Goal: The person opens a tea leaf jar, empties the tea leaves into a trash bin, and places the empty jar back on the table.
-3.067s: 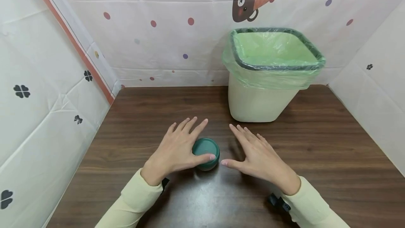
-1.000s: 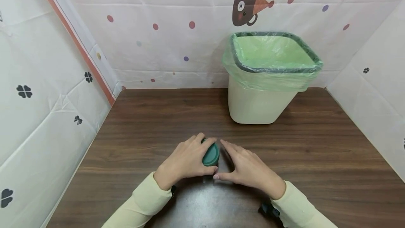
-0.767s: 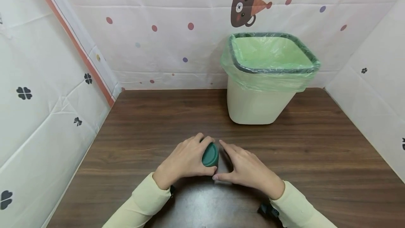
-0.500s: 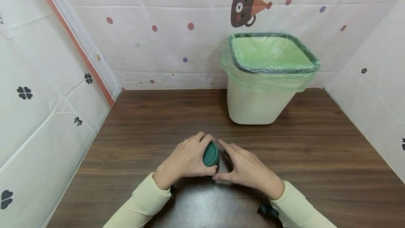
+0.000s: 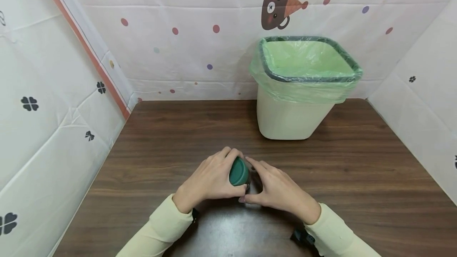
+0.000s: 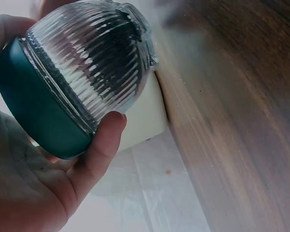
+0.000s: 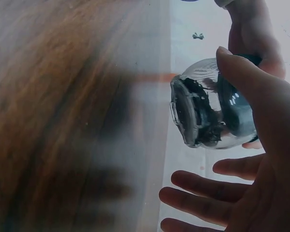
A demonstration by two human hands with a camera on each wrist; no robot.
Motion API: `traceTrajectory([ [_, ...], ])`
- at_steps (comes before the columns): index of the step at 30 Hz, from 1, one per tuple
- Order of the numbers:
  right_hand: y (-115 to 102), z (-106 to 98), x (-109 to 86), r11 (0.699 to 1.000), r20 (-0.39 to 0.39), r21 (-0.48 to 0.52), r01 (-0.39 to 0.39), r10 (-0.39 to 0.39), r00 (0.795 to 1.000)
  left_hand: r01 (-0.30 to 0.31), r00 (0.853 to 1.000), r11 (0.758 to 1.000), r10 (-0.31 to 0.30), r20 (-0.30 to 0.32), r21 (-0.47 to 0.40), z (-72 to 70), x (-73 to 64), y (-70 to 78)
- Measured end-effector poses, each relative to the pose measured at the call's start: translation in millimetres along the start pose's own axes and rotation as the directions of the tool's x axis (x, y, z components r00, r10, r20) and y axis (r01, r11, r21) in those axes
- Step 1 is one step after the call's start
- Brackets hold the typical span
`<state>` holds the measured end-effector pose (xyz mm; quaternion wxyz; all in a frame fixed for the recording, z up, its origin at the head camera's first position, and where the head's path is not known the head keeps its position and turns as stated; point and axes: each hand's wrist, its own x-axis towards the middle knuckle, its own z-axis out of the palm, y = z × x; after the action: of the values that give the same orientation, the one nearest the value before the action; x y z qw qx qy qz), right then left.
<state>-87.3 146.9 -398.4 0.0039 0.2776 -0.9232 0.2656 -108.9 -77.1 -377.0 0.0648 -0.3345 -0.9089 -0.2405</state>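
My left hand point(image 5: 212, 177) grips a small jar by its dark green lid point(image 5: 238, 171), thumb on the near side and fingers on the far side. The ribbed clear glass jar point(image 6: 94, 53) is tilted, its lid towards the left palm and its base towards the right hand. Dark patches show through the glass; whether these are contents or reflections I cannot tell. My right hand point(image 5: 280, 191) is beside the base, thumb and fingers spread apart. In the right wrist view, its fingers are extended below the jar point(image 7: 200, 108) without curling round it.
A cream waste bin point(image 5: 285, 114) with a green bag liner point(image 5: 307, 90) over its rim stands at the back right of the brown wooden table point(image 5: 171, 130). Patterned sheets point(image 5: 160, 43) hang behind and at both sides.
The jar stood upright under my left hand; now that hand grips it and has tipped its base to the right. My right hand has come left, close to it.
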Motion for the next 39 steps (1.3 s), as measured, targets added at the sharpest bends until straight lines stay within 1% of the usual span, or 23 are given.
traceTrajectory([
  [5,-1,1,0.8,1.000,-0.029,0.024,0.018,-0.018,0.999,0.004,1.000,0.999,-0.004,-0.010,-0.049,-0.7,1.1,2.2],
  [11,0,2,1.5,0.994,-0.078,0.063,0.087,-0.082,0.994,0.012,1.000,0.996,-0.013,-0.016,-0.086,-1.4,1.2,5.6],
  [14,1,2,2.1,0.989,-0.077,0.106,0.107,-0.099,0.992,0.016,1.000,0.994,-0.017,-0.014,-0.111,-1.6,0.9,7.3],
  [17,0,1,2.8,0.983,-0.063,0.149,0.111,-0.102,0.993,0.005,1.000,0.992,-0.008,-0.019,-0.126,-1.9,1.1,9.0],
  [21,0,1,3.8,0.975,-0.054,0.189,0.115,-0.106,0.993,-0.009,1.000,0.992,0.005,-0.030,-0.125,-2.3,1.9,10.8],
  [24,-1,1,4.1,0.971,-0.063,0.203,0.126,-0.115,0.991,-0.007,0.999,0.992,0.003,-0.035,-0.125,-2.7,2.4,11.7],
  [29,-2,2,4.0,0.964,-0.092,0.216,0.154,-0.137,0.986,0.001,0.999,0.990,-0.006,-0.040,-0.139,-2.5,2.6,12.2],
  [33,-4,3,5.0,0.960,-0.111,0.236,0.154,-0.130,0.985,0.008,0.998,0.990,-0.016,-0.055,-0.143,-1.5,3.1,13.3],
  [39,-6,5,5.0,0.952,-0.142,0.261,0.160,-0.126,0.982,0.036,0.996,0.990,-0.046,-0.073,-0.133,-1.1,3.4,17.8],
])
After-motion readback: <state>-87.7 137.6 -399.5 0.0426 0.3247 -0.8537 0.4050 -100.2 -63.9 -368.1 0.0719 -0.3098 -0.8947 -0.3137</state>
